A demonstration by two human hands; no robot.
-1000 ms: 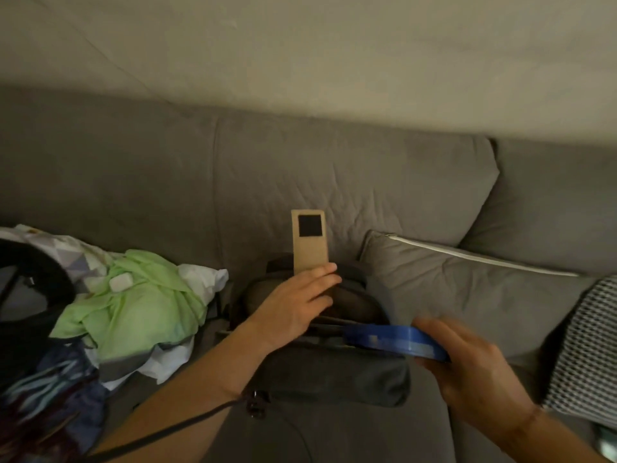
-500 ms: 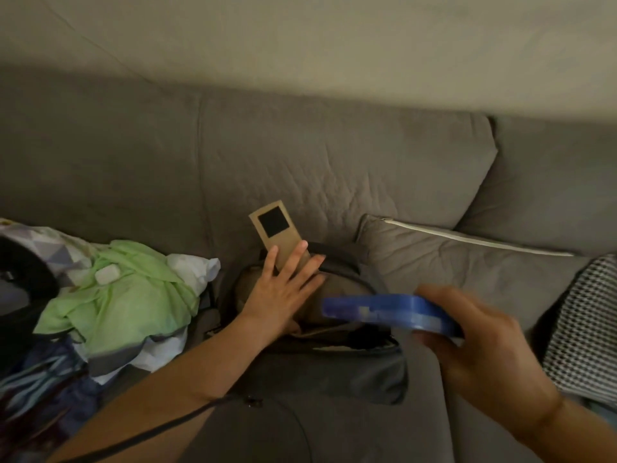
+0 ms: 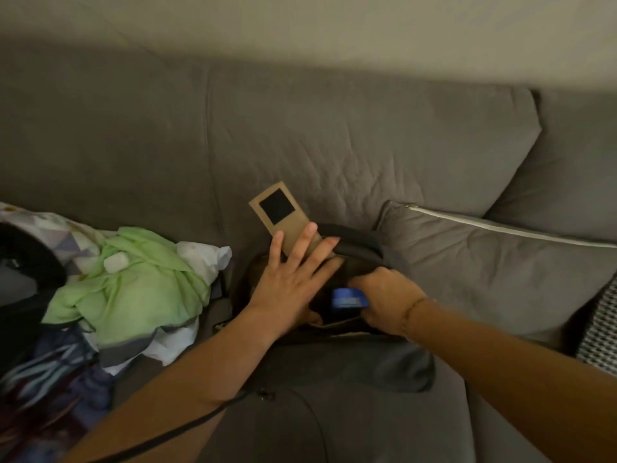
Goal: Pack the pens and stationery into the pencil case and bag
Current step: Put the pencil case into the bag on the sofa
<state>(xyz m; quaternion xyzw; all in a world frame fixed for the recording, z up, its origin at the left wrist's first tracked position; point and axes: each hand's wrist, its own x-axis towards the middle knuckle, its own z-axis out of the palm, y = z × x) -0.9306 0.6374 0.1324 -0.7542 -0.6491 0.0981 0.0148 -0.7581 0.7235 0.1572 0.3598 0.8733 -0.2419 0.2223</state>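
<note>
A: Change since the earlier frame?

B: The right hand (image 3: 380,300) has carried the flat blue plastic case (image 3: 350,298) down into the mouth of the dark grey fabric bag (image 3: 394,369), fingers curled round it.

A: Procedure?

B: Seat it flat. Left hand (image 3: 293,279), fingers spread just beyond the opening, presses the tan card sleeve (image 3: 283,215) back; hold the mouth wide.

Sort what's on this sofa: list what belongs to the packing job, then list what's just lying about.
Part of the job: bag, blue case gripped by the right hand, tan card under the left hand.

Lying about: green cloth, grey cushion, checked fabric.
</note>
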